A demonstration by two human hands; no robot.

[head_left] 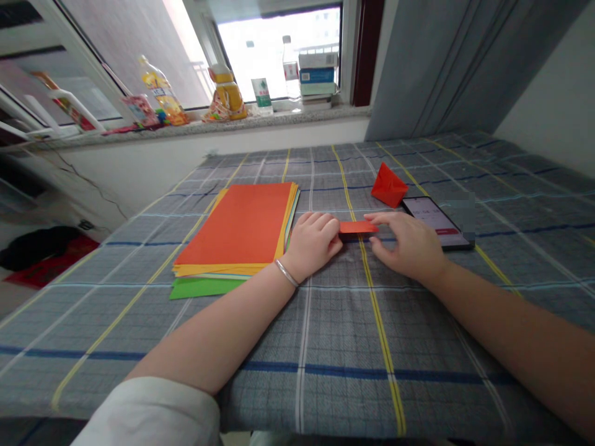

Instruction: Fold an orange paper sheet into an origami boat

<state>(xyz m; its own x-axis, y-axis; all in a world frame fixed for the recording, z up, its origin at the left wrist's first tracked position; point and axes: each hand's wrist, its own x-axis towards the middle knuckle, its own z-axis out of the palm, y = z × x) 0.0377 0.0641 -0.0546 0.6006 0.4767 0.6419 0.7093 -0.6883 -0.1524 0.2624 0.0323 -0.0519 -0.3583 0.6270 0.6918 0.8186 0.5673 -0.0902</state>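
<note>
A narrow folded strip of red-orange paper (357,227) lies between my two hands, just above the checked cloth. My left hand (313,244), with a silver bangle at its wrist, is closed on the strip's left end and hides it. The fingers of my right hand (409,244) are apart; its fingertip touches the right end of the strip, while the thumb sits lower and free. Beyond the right hand stands a folded red paper piece (389,186) with pointed corners. Left of my hands rests a stack of coloured paper (242,220), orange on top, yellow and green beneath.
A phone (439,223) with a lit screen lies beside my right hand. The checked tablecloth (260,396) spans the surface. On the windowsill (195,131) behind are bottles, a yellow jug (230,96), a cup (261,94) and stacked boxes (318,74). A grey curtain (432,68) hangs at right.
</note>
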